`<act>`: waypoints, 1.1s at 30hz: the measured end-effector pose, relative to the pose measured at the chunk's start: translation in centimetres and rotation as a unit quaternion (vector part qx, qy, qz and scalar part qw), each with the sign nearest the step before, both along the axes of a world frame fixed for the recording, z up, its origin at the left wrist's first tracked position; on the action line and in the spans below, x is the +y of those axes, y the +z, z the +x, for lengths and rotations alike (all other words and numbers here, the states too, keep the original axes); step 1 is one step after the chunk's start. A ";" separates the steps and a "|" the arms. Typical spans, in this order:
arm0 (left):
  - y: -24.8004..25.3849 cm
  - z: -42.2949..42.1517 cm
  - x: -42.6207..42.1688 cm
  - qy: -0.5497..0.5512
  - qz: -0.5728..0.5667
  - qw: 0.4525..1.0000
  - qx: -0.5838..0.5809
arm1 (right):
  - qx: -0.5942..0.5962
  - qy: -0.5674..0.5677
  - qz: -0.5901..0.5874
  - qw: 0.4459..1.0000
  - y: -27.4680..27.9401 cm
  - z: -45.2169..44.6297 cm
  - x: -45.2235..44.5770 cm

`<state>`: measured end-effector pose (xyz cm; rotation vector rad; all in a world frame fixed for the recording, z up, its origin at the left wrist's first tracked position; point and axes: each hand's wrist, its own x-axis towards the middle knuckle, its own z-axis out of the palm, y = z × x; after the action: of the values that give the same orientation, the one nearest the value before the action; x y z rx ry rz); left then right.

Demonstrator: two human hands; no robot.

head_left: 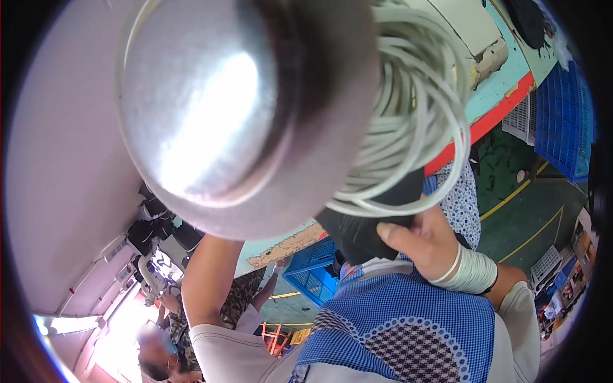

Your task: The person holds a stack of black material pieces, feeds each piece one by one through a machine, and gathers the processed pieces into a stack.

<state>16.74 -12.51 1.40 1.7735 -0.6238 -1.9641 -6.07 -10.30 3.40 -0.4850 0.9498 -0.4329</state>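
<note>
My right hand (424, 246) grips black fabric (367, 236), its thumb pressed on top. White cord (472, 271) is wound many times round that wrist. Above the hand hangs a thick bundle of loose white cord loops (415, 127), partly covering the fabric. A large shiny domed metal disc (211, 121), close to the camera, fills the upper left and middle. My left forearm (207, 274) goes up behind this disc, so the left hand is hidden. What it holds or touches cannot be seen.
Behind the cord is a worn table with a red edge (488, 121). Blue crates (565, 121) stand at right, another blue crate (313, 271) below the table. At lower left a person (169, 345) sits near black items. Yellow lines mark the green floor (511, 217).
</note>
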 end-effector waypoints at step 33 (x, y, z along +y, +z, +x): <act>-1.6 0.9 1.6 -0.051 0.013 0.998 0.039 | -0.009 -0.059 0.063 0.996 0.0 -0.7 0.4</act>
<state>17.65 -10.87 -0.18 1.7023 -0.6777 -2.1068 -6.77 -9.87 3.42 -0.3114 0.9855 -0.4808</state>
